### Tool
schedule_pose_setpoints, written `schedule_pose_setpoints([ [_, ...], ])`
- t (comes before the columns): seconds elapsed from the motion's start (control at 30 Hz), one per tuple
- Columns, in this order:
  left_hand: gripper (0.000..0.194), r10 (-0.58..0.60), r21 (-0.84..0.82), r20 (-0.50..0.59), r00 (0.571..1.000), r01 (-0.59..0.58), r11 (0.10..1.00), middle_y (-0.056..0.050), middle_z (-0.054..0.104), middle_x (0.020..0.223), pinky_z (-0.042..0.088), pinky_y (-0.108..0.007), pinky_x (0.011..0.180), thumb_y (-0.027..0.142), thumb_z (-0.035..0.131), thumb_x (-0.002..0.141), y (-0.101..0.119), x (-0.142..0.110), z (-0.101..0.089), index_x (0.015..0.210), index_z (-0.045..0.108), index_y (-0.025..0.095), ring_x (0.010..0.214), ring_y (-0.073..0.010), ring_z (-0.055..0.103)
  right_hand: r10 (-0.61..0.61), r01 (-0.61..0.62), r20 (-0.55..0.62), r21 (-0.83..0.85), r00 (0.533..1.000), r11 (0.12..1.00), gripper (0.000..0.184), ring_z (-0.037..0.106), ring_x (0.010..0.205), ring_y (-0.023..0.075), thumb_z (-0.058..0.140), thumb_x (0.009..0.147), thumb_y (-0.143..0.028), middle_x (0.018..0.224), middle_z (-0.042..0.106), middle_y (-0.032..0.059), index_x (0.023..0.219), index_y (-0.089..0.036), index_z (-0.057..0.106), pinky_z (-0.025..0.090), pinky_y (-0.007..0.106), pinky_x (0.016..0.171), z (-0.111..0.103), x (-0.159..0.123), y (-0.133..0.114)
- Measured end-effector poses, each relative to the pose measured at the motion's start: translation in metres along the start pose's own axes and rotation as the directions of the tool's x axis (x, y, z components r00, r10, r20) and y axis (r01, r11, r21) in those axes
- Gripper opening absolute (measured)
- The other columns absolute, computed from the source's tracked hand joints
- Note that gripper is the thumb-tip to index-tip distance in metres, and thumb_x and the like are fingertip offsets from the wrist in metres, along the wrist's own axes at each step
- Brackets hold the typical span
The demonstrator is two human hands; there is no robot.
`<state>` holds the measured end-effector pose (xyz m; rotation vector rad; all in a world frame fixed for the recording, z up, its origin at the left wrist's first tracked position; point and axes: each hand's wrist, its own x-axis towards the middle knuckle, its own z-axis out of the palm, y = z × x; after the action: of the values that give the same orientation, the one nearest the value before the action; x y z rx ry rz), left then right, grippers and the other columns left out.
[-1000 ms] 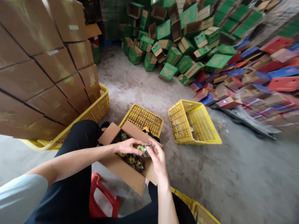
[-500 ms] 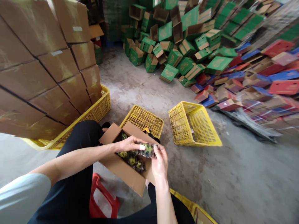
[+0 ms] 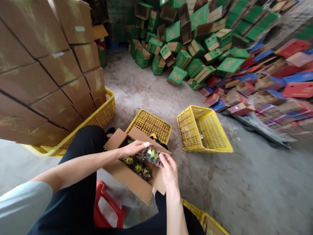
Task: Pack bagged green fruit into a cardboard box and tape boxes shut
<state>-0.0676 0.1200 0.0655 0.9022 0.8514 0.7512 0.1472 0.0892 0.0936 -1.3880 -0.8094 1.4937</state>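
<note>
A clear plastic packet (image 3: 152, 154) with yellow-green and black contents is held above an open cardboard box (image 3: 133, 186). My right hand (image 3: 169, 168) pinches its right end, thumb on top. At the packet's upper left end, my left hand (image 3: 135, 148) is closed on it, with its thumb along the top edge and its other fingers partly hidden. Similar packets (image 3: 138, 167) lie inside the box, which sits tilted between my knees. Exactly what the packets contain is too small to make out.
An upturned yellow crate (image 3: 149, 124) is just beyond the box; another yellow crate (image 3: 212, 130) lies tipped to the right. Stacked cartons (image 3: 49, 81) rise at left. Green boxes (image 3: 177, 75) and red-blue boxes (image 3: 244, 88) are heaped behind. A red stool (image 3: 107, 209) shows below.
My left thumb has moved from the packet's face to its upper edge. The packet has tilted, its right end lower, and my right hand has shifted slightly right.
</note>
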Motion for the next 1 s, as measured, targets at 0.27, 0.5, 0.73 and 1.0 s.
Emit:
schedule_pose_setpoints([
  [0.27, 0.088, -0.224, -0.179, 0.012, 0.974, 0.223, 0.958, -0.016, 0.078, 0.092, 0.056, -0.034, 0.077, 0.089, 0.06, 0.076, 0.011, -0.002, -0.003, 0.111, 0.075, 0.01, 0.081, -0.0248, 0.074, -0.483, 0.449, 0.006, -0.381, 0.876, 0.809, 0.02, 0.07, 0.104, 0.0282, 0.076, 0.087, -0.041, 0.109, 0.077, 0.0088, 0.099, -0.026, 0.083, 0.055, 0.043, 0.096, -0.008, -0.004, -0.005],
  [0.5, 0.063, -0.175, -0.362, 0.004, 0.985, 0.165, 0.918, -0.013, 0.077, 0.103, 0.058, -0.032, 0.084, 0.06, 0.087, 0.073, 0.012, -0.006, 0.001, 0.113, 0.071, 0.014, 0.081, -0.0178, 0.074, -0.478, 0.595, 0.355, -0.448, 0.803, 0.667, 0.021, 0.065, 0.119, 0.0306, 0.071, 0.089, -0.027, 0.116, 0.078, 0.003, 0.101, -0.038, 0.084, 0.044, 0.054, 0.115, 0.023, -0.017, -0.007],
  [0.73, 0.055, -0.061, -0.48, -0.048, 0.997, 0.03, 0.877, -0.013, 0.076, 0.112, 0.059, -0.036, 0.09, 0.035, 0.092, 0.076, 0.013, -0.002, -0.005, 0.122, 0.066, 0.016, 0.085, -0.0185, 0.076, -0.563, 0.582, 0.199, -0.469, 0.802, 0.664, 0.024, 0.057, 0.134, 0.0317, 0.066, 0.09, -0.029, 0.129, 0.073, 0.0048, 0.108, -0.032, 0.081, 0.041, 0.054, 0.119, 0.014, -0.014, -0.005],
  [1.0, 0.063, -0.012, -0.418, 0.029, 0.999, 0.023, 0.908, -0.013, 0.073, 0.122, 0.057, -0.035, 0.092, 0.032, 0.094, 0.071, 0.015, -0.007, 0.002, 0.127, 0.066, 0.02, 0.103, -0.0241, 0.074, -0.192, 0.184, -0.005, -0.248, 0.981, 0.951, 0.053, 0.071, 0.113, 0.0295, 0.076, 0.086, -0.048, 0.125, 0.075, 0.0121, 0.133, -0.023, 0.067, 0.056, 0.047, 0.1, 0.003, 0.002, 0.021],
])
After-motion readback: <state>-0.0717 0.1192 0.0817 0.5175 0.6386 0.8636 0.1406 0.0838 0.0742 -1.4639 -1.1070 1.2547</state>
